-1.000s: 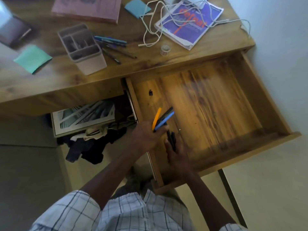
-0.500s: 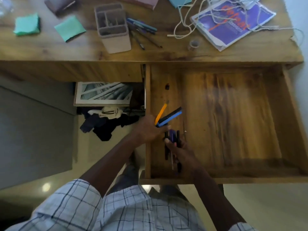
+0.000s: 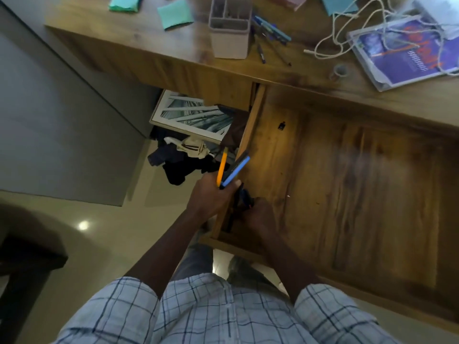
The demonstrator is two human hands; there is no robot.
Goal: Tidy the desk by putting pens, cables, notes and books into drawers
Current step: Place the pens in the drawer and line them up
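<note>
My left hand [image 3: 211,197] is shut on a bunch of pens [image 3: 232,170], an orange one and a blue and black pair sticking up over the left wall of the open wooden drawer [image 3: 347,184]. My right hand [image 3: 258,214] rests in the drawer's near left corner, closed over several dark pens [image 3: 242,197] lying there. On the desk top [image 3: 298,75] lie more pens [image 3: 270,38], a white cable [image 3: 347,33] over a purple book [image 3: 407,58], and green sticky notes [image 3: 176,14].
A pink pen holder [image 3: 231,28] stands on the desk. A small tape roll [image 3: 340,70] sits near the desk edge. Under the desk are a framed picture [image 3: 191,117] and dark clothes [image 3: 178,165] on the floor. A dark chair corner [image 3: 27,256] is at left.
The camera view has swung and tilted. My right hand has settled lower into the drawer corner over the dark pens; my left hand still holds its pens, now above the drawer's left wall.
</note>
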